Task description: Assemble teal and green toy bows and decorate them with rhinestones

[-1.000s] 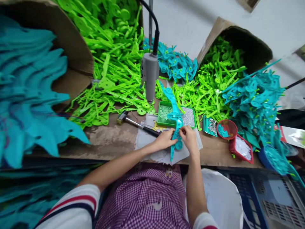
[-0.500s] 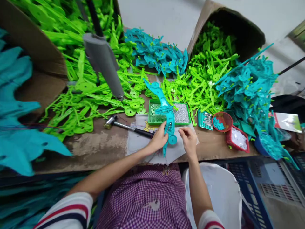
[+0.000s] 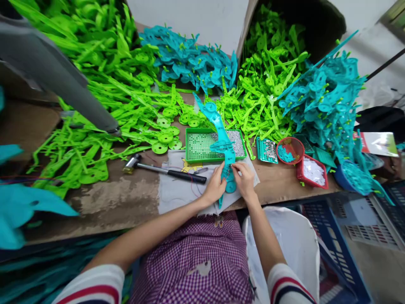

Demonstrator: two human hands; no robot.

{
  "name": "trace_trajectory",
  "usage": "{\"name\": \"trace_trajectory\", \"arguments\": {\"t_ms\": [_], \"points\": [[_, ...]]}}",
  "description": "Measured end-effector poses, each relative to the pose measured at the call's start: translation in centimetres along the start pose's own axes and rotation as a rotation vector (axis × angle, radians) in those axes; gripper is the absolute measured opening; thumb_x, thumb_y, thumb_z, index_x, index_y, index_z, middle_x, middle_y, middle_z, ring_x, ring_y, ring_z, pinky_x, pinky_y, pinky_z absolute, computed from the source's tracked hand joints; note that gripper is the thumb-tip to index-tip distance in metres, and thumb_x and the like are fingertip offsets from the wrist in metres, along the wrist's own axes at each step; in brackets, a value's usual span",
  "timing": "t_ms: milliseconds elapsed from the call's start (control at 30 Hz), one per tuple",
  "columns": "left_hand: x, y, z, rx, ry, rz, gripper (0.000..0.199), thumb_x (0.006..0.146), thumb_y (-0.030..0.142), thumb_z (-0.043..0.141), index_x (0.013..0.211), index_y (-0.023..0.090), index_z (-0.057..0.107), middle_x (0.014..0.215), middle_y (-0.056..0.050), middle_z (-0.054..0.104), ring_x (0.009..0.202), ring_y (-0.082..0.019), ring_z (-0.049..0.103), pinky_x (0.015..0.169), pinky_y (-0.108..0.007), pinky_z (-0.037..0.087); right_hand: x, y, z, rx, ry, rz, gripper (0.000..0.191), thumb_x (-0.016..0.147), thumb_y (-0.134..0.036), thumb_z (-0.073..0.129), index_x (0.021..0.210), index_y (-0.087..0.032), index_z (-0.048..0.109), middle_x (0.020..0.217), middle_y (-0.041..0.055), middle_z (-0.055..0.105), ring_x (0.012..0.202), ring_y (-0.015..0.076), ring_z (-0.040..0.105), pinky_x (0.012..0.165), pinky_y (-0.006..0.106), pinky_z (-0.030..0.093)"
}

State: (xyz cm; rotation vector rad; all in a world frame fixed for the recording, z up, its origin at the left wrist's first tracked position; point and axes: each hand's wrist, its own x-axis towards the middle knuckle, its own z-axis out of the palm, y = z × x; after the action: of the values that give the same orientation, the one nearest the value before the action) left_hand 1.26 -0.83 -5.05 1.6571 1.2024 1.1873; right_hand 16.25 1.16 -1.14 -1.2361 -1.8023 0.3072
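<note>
A long, curved turquoise plastic part point(image 3: 223, 134) with a round disc near its lower end slants over the cloth and the tray. My left hand point(image 3: 215, 185) is closed on its left edge, thumb and fingers around the lower section. At the same section, my right hand point(image 3: 243, 177) pinches from the right side, its fingertips touching the part near small dark and metallic bits. What the right fingertips hold is too small to make out. Under the hands lies a grey cloth point(image 3: 172, 192). Behind it, a green perforated tray point(image 3: 199, 145) holds small silvery pieces point(image 3: 238, 141) on its right.
A hammer point(image 3: 167, 171) lies left of my hands. Heaps of lime-green parts point(image 3: 126, 109) and turquoise parts point(image 3: 193, 59) spread behind. To the right stand a red round basket point(image 3: 297, 147) and a red box of white pieces point(image 3: 314, 172). A grey metal arm point(image 3: 63, 76) hangs at upper left.
My right hand has moved left and now touches the turquoise part; before, it was held apart from it. My left hand keeps its hold. The view has shifted slightly.
</note>
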Motion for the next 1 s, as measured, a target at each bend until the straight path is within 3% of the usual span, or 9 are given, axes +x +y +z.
{"name": "trace_trajectory", "arguments": {"t_ms": [233,400,567,733,867,933,1000], "points": [[-0.2,0.2,-0.1,0.011,0.015,0.006,0.07,0.084,0.007,0.046,0.152,0.019,0.037,0.148,-0.014,0.048,0.14,-0.027,0.043,0.12,-0.051,0.031,-0.3,0.0,-0.3,-0.107,-0.052,-0.075,0.019,0.096,-0.024,0.055,0.104,-0.022,0.072,0.101,0.0082,0.074,0.096,0.0193,0.07,0.089,0.035,0.057],[-0.2,0.4,0.0,-0.008,0.035,0.03,0.069,0.084,0.007,0.046,0.151,0.017,0.038,0.146,-0.015,0.05,0.138,-0.026,0.045,0.12,-0.05,0.034,-0.7,-0.7,-0.9,-0.11,0.121,-0.042,0.017,0.096,-0.025,0.057,0.103,-0.022,0.072,0.097,0.008,0.074,0.093,0.0195,0.07,0.086,0.036,0.056],[-0.3,0.3,0.0,-0.023,0.042,0.035,0.069,0.084,0.007,0.046,0.151,0.019,0.039,0.147,-0.013,0.049,0.139,-0.026,0.045,0.12,-0.049,0.034,0.2,0.1,-0.6,-0.239,-0.05,-0.173,0.018,0.097,-0.024,0.057,0.104,-0.022,0.073,0.101,0.0084,0.075,0.096,0.0208,0.069,0.086,0.037,0.053],[-0.2,-0.1,0.0,-0.008,0.028,0.012,0.068,0.083,0.008,0.047,0.151,0.018,0.04,0.146,-0.014,0.05,0.137,-0.026,0.047,0.119,-0.049,0.034,0.4,0.7,-0.5,-0.29,-0.164,-0.182,0.023,0.099,-0.027,0.054,0.111,-0.021,0.072,0.105,0.0086,0.074,0.1,0.0209,0.067,0.09,0.036,0.051],[-0.2,-0.4,0.1,0.0,0.046,-0.039,0.067,0.083,0.009,0.047,0.15,0.016,0.04,0.145,-0.015,0.051,0.137,-0.027,0.047,0.119,-0.05,0.034,-1.3,-0.1,-0.4,-0.329,-0.252,-0.146,0.034,0.101,-0.025,0.049,0.133,-0.025,0.063,0.127,0.0091,0.068,0.115,0.0218,0.063,0.096,0.038,0.049],[-0.2,-0.4,0.2,0.009,0.048,-0.046,0.067,0.084,0.01,0.048,0.15,0.017,0.04,0.145,-0.014,0.051,0.138,-0.027,0.047,0.12,-0.05,0.033,-2.3,-0.3,-1.1,-0.306,-0.255,-0.128,0.042,0.101,-0.025,0.048,0.142,-0.026,0.054,0.139,0.0096,0.061,0.125,0.0217,0.058,0.1,0.038,0.048],[-0.3,-0.4,0.1,0.02,0.033,-0.03,0.066,0.085,0.011,0.047,0.151,0.018,0.039,0.146,-0.014,0.051,0.138,-0.027,0.047,0.119,-0.05,0.034,-2.4,0.3,-2.7,-0.263,-0.135,-0.063,0.043,0.101,-0.026,0.049,0.144,-0.025,0.051,0.142,0.0107,0.057,0.13,0.0215,0.054,0.103,0.038,0.047]]}}
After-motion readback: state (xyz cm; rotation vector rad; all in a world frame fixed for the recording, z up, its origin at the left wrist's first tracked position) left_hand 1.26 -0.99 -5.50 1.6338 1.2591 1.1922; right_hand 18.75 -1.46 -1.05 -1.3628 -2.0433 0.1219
